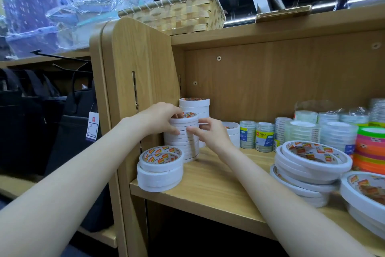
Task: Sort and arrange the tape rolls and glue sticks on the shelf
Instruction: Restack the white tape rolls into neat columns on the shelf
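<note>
Upright on the shelf [216, 175], tall white tape stack [183, 138], left hand [161, 118] and right hand [208, 131] grip closed around it.

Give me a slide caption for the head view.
Both hands, left hand and right hand, steady a stack of white tape rolls on the wooden shelf.

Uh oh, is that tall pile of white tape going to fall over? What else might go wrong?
It might. The tall stack of white tape rolls is made of many thin rolls, steadied by the left hand and right hand; letting go unevenly could topple it. The short stack at the shelf corner overhangs the shelf edge, so a bumped forearm could knock it off.
</note>
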